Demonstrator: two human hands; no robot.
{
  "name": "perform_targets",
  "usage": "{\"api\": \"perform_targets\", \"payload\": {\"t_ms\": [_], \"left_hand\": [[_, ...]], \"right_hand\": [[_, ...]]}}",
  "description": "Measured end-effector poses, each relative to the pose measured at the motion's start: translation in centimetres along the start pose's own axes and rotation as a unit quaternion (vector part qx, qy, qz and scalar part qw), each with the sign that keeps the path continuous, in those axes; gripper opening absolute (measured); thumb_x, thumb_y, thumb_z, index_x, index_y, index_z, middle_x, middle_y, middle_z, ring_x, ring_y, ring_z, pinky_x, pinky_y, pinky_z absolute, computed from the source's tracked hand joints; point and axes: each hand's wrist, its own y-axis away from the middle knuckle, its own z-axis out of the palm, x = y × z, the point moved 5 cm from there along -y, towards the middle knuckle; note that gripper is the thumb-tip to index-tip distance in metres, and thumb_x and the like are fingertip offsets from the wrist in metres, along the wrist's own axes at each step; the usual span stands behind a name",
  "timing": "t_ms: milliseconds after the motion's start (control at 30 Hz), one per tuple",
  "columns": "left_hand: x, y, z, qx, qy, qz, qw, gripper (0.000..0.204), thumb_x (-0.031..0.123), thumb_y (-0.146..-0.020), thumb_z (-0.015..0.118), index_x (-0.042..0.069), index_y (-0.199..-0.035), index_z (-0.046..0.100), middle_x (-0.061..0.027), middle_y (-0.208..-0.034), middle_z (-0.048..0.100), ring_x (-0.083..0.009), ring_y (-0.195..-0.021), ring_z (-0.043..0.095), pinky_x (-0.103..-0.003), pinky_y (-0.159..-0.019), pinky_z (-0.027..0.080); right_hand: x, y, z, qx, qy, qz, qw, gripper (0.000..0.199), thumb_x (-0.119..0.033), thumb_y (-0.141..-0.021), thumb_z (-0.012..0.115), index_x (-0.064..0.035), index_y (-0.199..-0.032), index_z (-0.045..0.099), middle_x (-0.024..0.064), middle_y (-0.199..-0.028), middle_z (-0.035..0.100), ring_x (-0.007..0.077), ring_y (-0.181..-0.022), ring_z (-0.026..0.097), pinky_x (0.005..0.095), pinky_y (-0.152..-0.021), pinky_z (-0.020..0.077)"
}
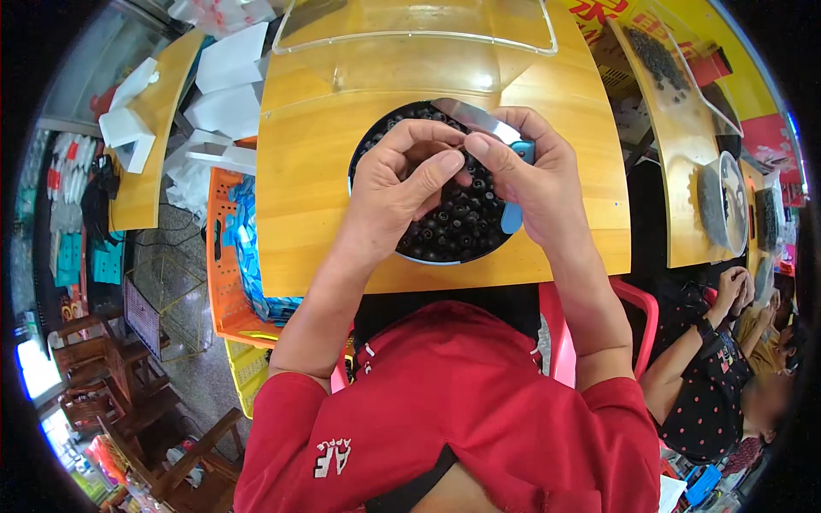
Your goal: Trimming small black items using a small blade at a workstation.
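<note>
Both of my hands are raised over a round bowl (438,261) with a light-blue rim, filled with small black round pieces (462,227), some showing a hole or ring. My left hand (389,184) is closed in a pinch, thumb against forefinger, at the bowl's middle; whatever sits between the fingertips is too small to make out. In my right hand (543,175) is a knife (511,219) with a blue handle, its wide metal blade pointing up and left past the fingers. The right thumb tip meets the left fingertips.
A clear plastic bin (410,36) stands at the far side of the wooden table (299,197). An orange crate (224,282) with blue packets is at the left, beside white boxes (231,60). To the right, another person (710,368) sits by a table (676,188) with a clear bowl (711,205).
</note>
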Motion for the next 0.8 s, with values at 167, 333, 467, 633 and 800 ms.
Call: {"api": "perform_targets", "payload": {"t_ms": [167, 333, 467, 633, 800], "left_hand": [[0.3, -0.1, 0.6, 0.03, -0.034, 0.009, 0.999, 0.027, 0.015, -0.091, 0.06, 0.005, -0.115, 0.058, -0.0031, -0.081, 0.064, -0.0008, -0.051, 0.041, -0.015, -0.044, 0.03], [0.1, 0.3, 0.8, 0.01, -0.072, -0.023, 0.997, 0.027, 0.014, -0.091, 0.06, 0.004, -0.116, 0.059, -0.0007, -0.086, 0.066, -0.0003, -0.055, 0.043, -0.016, -0.046, 0.032], [-0.1, 0.4, 0.7, 0.026, -0.074, -0.018, 0.997, 0.025, 0.014, -0.09, 0.06, 0.004, -0.113, 0.062, -0.0005, -0.085, 0.066, -0.0008, -0.053, 0.044, -0.016, -0.044, 0.033], [-0.1, 0.5, 0.9, 0.035, -0.073, -0.008, 0.997, 0.027, 0.014, -0.089, 0.062, 0.002, -0.113, 0.062, -0.0062, -0.086, 0.066, -0.0026, -0.049, 0.044, -0.016, -0.041, 0.032], [-0.3, 0.6, 0.7, 0.052, -0.045, -0.026, 0.997, 0.027, 0.015, -0.089, 0.062, 0.001, -0.112, 0.062, -0.0072, -0.085, 0.066, -0.0031, -0.047, 0.043, -0.016, -0.04, 0.032]], "right_hand": [[-0.4, 0.2, 0.1, 0.01, -0.024, -0.049, 0.998, 0.027, -0.014, -0.08, 0.073, -0.0033, -0.101, 0.06, -0.0044, -0.068, 0.056, -0.0003, -0.05, 0.044, 0.0144, -0.043, 0.0301], [-0.4, 0.4, 0.1, 0.025, -0.006, -0.064, 0.998, 0.026, -0.013, -0.081, 0.073, -0.0037, -0.102, 0.061, -0.0034, -0.071, 0.059, -0.0001, -0.051, 0.046, 0.0136, -0.044, 0.0325], [-0.7, 0.6, 0.1, 0.03, 0.003, -0.083, 0.996, 0.026, -0.013, -0.082, 0.072, -0.0043, -0.103, 0.061, -0.0043, -0.073, 0.059, -0.0008, -0.054, 0.047, 0.0135, -0.046, 0.0352], [-0.8, 0.7, 0.1, 0.045, 0.038, -0.108, 0.992, 0.025, -0.013, -0.083, 0.071, -0.004, -0.104, 0.061, -0.0052, -0.073, 0.059, -0.0011, -0.057, 0.047, 0.0137, -0.049, 0.0364], [-1.0, 1.0, 0.2, 0.047, 0.051, -0.121, 0.99, 0.024, -0.013, -0.085, 0.069, -0.0028, -0.105, 0.06, -0.0045, -0.074, 0.059, -0.0007, -0.057, 0.047, 0.0147, -0.049, 0.036]]}}
